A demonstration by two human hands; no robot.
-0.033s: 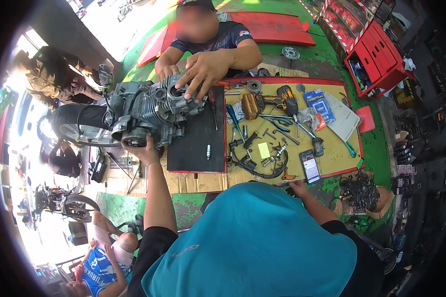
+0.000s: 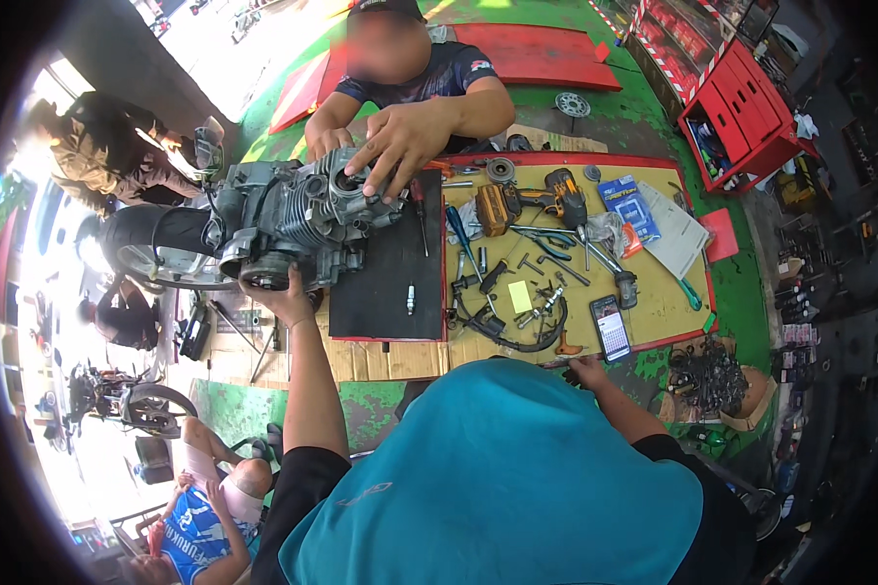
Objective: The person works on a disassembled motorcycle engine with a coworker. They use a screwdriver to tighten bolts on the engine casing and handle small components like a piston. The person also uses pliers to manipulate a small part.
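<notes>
My left hand [image 2: 281, 295] grips the lower round housing of a grey motorcycle engine [image 2: 302, 219], which has a black rear tyre [image 2: 146, 234] at its left. A co-worker's hand [image 2: 395, 146] has fingers on the cylinder's top; their other hand [image 2: 327, 141] is behind it. My right hand [image 2: 585, 372] is at the near edge of the yellow work surface [image 2: 659, 302], by an orange-handled tool [image 2: 567, 345]; its fingers are partly hidden. A phone [image 2: 611, 328] lies close by, and a spark plug [image 2: 411, 298] lies on the black mat [image 2: 380, 317].
Drills [image 2: 561, 200], wrenches, papers [image 2: 673, 234] and several small tools cover the yellow surface. A red tool cabinet [image 2: 737, 117] stands back right, a parts box [image 2: 741, 395] at near right. Other people [image 2: 107, 146] and a motorcycle [image 2: 132, 400] are at the left. A seated person [image 2: 200, 526] is lower left.
</notes>
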